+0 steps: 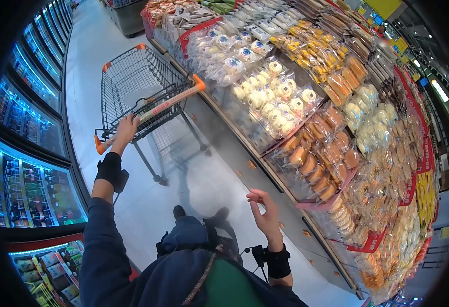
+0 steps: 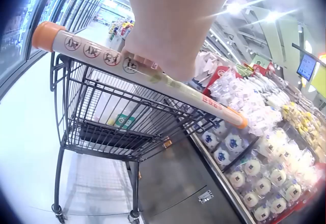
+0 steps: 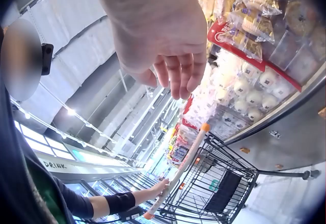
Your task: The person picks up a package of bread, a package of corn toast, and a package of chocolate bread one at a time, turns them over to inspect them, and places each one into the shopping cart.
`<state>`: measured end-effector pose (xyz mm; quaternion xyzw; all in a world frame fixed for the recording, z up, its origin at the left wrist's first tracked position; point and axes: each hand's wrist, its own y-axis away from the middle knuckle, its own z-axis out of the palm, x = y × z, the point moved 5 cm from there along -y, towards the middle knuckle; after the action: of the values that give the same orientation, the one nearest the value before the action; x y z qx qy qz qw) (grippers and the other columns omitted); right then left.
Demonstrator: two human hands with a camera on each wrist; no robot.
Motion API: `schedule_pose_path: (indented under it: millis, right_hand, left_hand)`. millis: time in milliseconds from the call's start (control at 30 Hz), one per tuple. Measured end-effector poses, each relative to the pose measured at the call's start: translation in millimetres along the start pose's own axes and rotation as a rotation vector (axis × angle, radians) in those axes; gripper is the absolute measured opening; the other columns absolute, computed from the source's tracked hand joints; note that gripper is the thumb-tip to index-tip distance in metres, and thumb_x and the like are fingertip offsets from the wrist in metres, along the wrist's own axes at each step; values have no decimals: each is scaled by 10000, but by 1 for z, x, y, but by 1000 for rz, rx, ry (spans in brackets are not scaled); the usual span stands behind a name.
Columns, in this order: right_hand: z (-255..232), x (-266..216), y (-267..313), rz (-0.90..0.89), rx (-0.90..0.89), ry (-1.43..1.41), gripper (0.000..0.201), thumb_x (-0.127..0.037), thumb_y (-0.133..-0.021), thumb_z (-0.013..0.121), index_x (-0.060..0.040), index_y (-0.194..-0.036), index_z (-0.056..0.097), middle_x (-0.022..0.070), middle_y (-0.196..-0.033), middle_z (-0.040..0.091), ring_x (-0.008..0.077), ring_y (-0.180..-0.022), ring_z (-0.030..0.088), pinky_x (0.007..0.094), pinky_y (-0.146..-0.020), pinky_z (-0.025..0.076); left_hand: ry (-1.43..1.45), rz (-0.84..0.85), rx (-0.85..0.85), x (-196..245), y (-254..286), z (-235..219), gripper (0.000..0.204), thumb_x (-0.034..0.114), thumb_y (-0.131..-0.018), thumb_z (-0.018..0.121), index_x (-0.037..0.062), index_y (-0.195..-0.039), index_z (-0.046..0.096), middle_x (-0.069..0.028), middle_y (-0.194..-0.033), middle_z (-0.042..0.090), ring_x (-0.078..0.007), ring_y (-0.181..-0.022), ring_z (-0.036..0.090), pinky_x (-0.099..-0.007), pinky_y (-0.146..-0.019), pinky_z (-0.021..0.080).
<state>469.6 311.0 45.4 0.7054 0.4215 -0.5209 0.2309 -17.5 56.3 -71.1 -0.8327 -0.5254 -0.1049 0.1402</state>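
Note:
My left hand [image 1: 125,129] grips the white, orange-capped handle [image 1: 152,113] of a wire shopping cart [image 1: 137,84] ahead of me in a store aisle. In the left wrist view the fingers [image 2: 140,61] curl round the handle [image 2: 153,76] above the cart's basket [image 2: 109,117]. My right hand [image 1: 263,207] hangs in the air in front of me, fingers loosely bent, holding nothing, near the slanted bakery display [image 1: 306,128]. In the right wrist view that hand [image 3: 163,40] is bare and the cart [image 3: 214,183] shows below.
Sloped shelves of bagged breads and buns [image 1: 286,97] run along the right. Lit drink coolers [image 1: 27,184] line the left wall. The pale aisle floor [image 1: 89,46] stretches ahead past the cart. My feet [image 1: 179,211] stand behind the cart.

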Motion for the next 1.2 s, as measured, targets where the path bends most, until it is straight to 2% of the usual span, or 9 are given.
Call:
schedule_pose_path:
  millis: [133, 233, 533, 767, 833, 933, 1033, 1133, 1200]
  right_hand:
    - [14, -3, 12, 60, 42, 41, 277, 11, -845, 534, -41, -1117, 539, 86, -943, 636, 157, -858, 611, 282, -781, 477]
    - [29, -1, 17, 95, 33, 42, 270, 0, -849, 535, -41, -1116, 541, 85, -938, 635, 160, -854, 611, 288, -776, 477]
    - [95, -14, 10, 96, -47, 29, 286, -5, -838, 550, -49, -1121, 537, 81, -950, 630, 158, -835, 585, 276, -769, 461]
    - [134, -12, -17, 5, -118, 104, 292, 23, -817, 555, -52, -1098, 534, 100, -1002, 586, 193, -814, 584, 277, -741, 469]
    - [146, -7, -30, -6, -141, 114, 303, 26, -801, 564, -53, -1092, 535, 106, -1037, 565, 211, -831, 577, 288, -751, 468]
    - [165, 10, -62, -102, -183, 262, 380, 6, -793, 582, -61, -1157, 495, 128, -1228, 478, 240, -1031, 524, 325, -864, 449]
    - [186, -2, -110, -269, -178, 453, 527, -23, -732, 627, -56, -1222, 433, 148, -1299, 405, 318, -1186, 413, 378, -967, 382]
    - [214, -23, -156, -446, -253, 655, 644, -100, -685, 686, -29, -1254, 394, 175, -1338, 367, 358, -1247, 339, 413, -1028, 306]
    - [234, -13, -178, -518, -371, 764, 677, -107, -667, 698, -27, -1262, 384, 178, -1346, 349, 366, -1256, 320, 413, -1049, 278]
  left_hand:
    - [75, 102, -167, -5, 2, -5, 490, 471, -923, 328, 51, -1076, 531, -214, -1006, 595, -382, -973, 555, -471, -831, 424]
    - [20, 85, -343, -9, -1, -8, 513, 492, -921, 308, 50, -1017, 550, -221, -916, 619, -396, -908, 578, -463, -803, 435]
    - [16, 169, -299, -9, 16, -20, 548, 524, -910, 322, 40, -953, 574, -234, -835, 624, -411, -846, 589, -474, -758, 451]
    - [42, 319, -400, -19, 48, -28, 509, 499, -911, 360, 36, -855, 561, -218, -718, 600, -411, -738, 584, -484, -671, 451]
    - [56, 349, -407, -19, 60, -34, 490, 508, -876, 435, 33, -813, 538, -205, -676, 585, -401, -698, 581, -482, -643, 449]
    - [42, 401, -426, -25, 80, -37, 460, 497, -801, 558, 39, -820, 530, -200, -658, 582, -387, -663, 586, -466, -615, 460]
    - [37, 429, -406, -33, 101, -40, 385, 415, -776, 597, 47, -862, 522, -188, -620, 575, -388, -616, 580, -465, -594, 467]
    - [35, 393, -454, -42, 119, -40, 345, 383, -775, 593, 57, -867, 524, -182, -612, 577, -380, -609, 584, -459, -586, 470]
    - [41, 388, -459, -47, 133, -43, 330, 373, -777, 588, 60, -860, 523, -174, -593, 573, -372, -595, 584, -455, -572, 471]
